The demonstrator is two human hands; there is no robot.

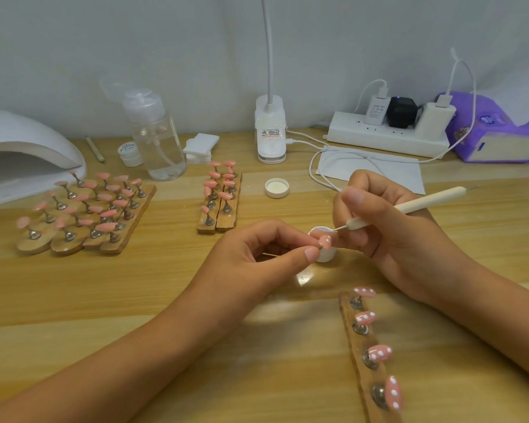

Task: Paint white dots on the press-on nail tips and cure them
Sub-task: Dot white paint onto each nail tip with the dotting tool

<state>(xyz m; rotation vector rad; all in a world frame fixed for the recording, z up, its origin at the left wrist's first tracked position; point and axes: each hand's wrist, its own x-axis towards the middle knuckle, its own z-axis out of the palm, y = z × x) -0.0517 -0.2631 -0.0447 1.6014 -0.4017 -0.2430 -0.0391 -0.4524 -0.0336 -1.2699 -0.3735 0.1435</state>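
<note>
My left hand (258,254) pinches the small stand of a pink nail tip (325,242) that bears white dots, holding it over a small white paint pot (322,243). My right hand (379,221) grips a white dotting pen (416,206), whose metal point sits just above the tip. A wooden strip (361,361) at the front right carries several pink tips with white dots. Plain pink tips stand on wooden strips in the middle (219,195) and on a larger group at the left (86,209).
A white curing lamp (25,151) stands at the far left. At the back are a clear pump bottle (158,138), a small jar (130,152), cotton pads (200,145), a clip lamp (271,129), a power strip (388,132) with cables, and a purple tissue pack (495,132). A white lid (277,188) lies nearby.
</note>
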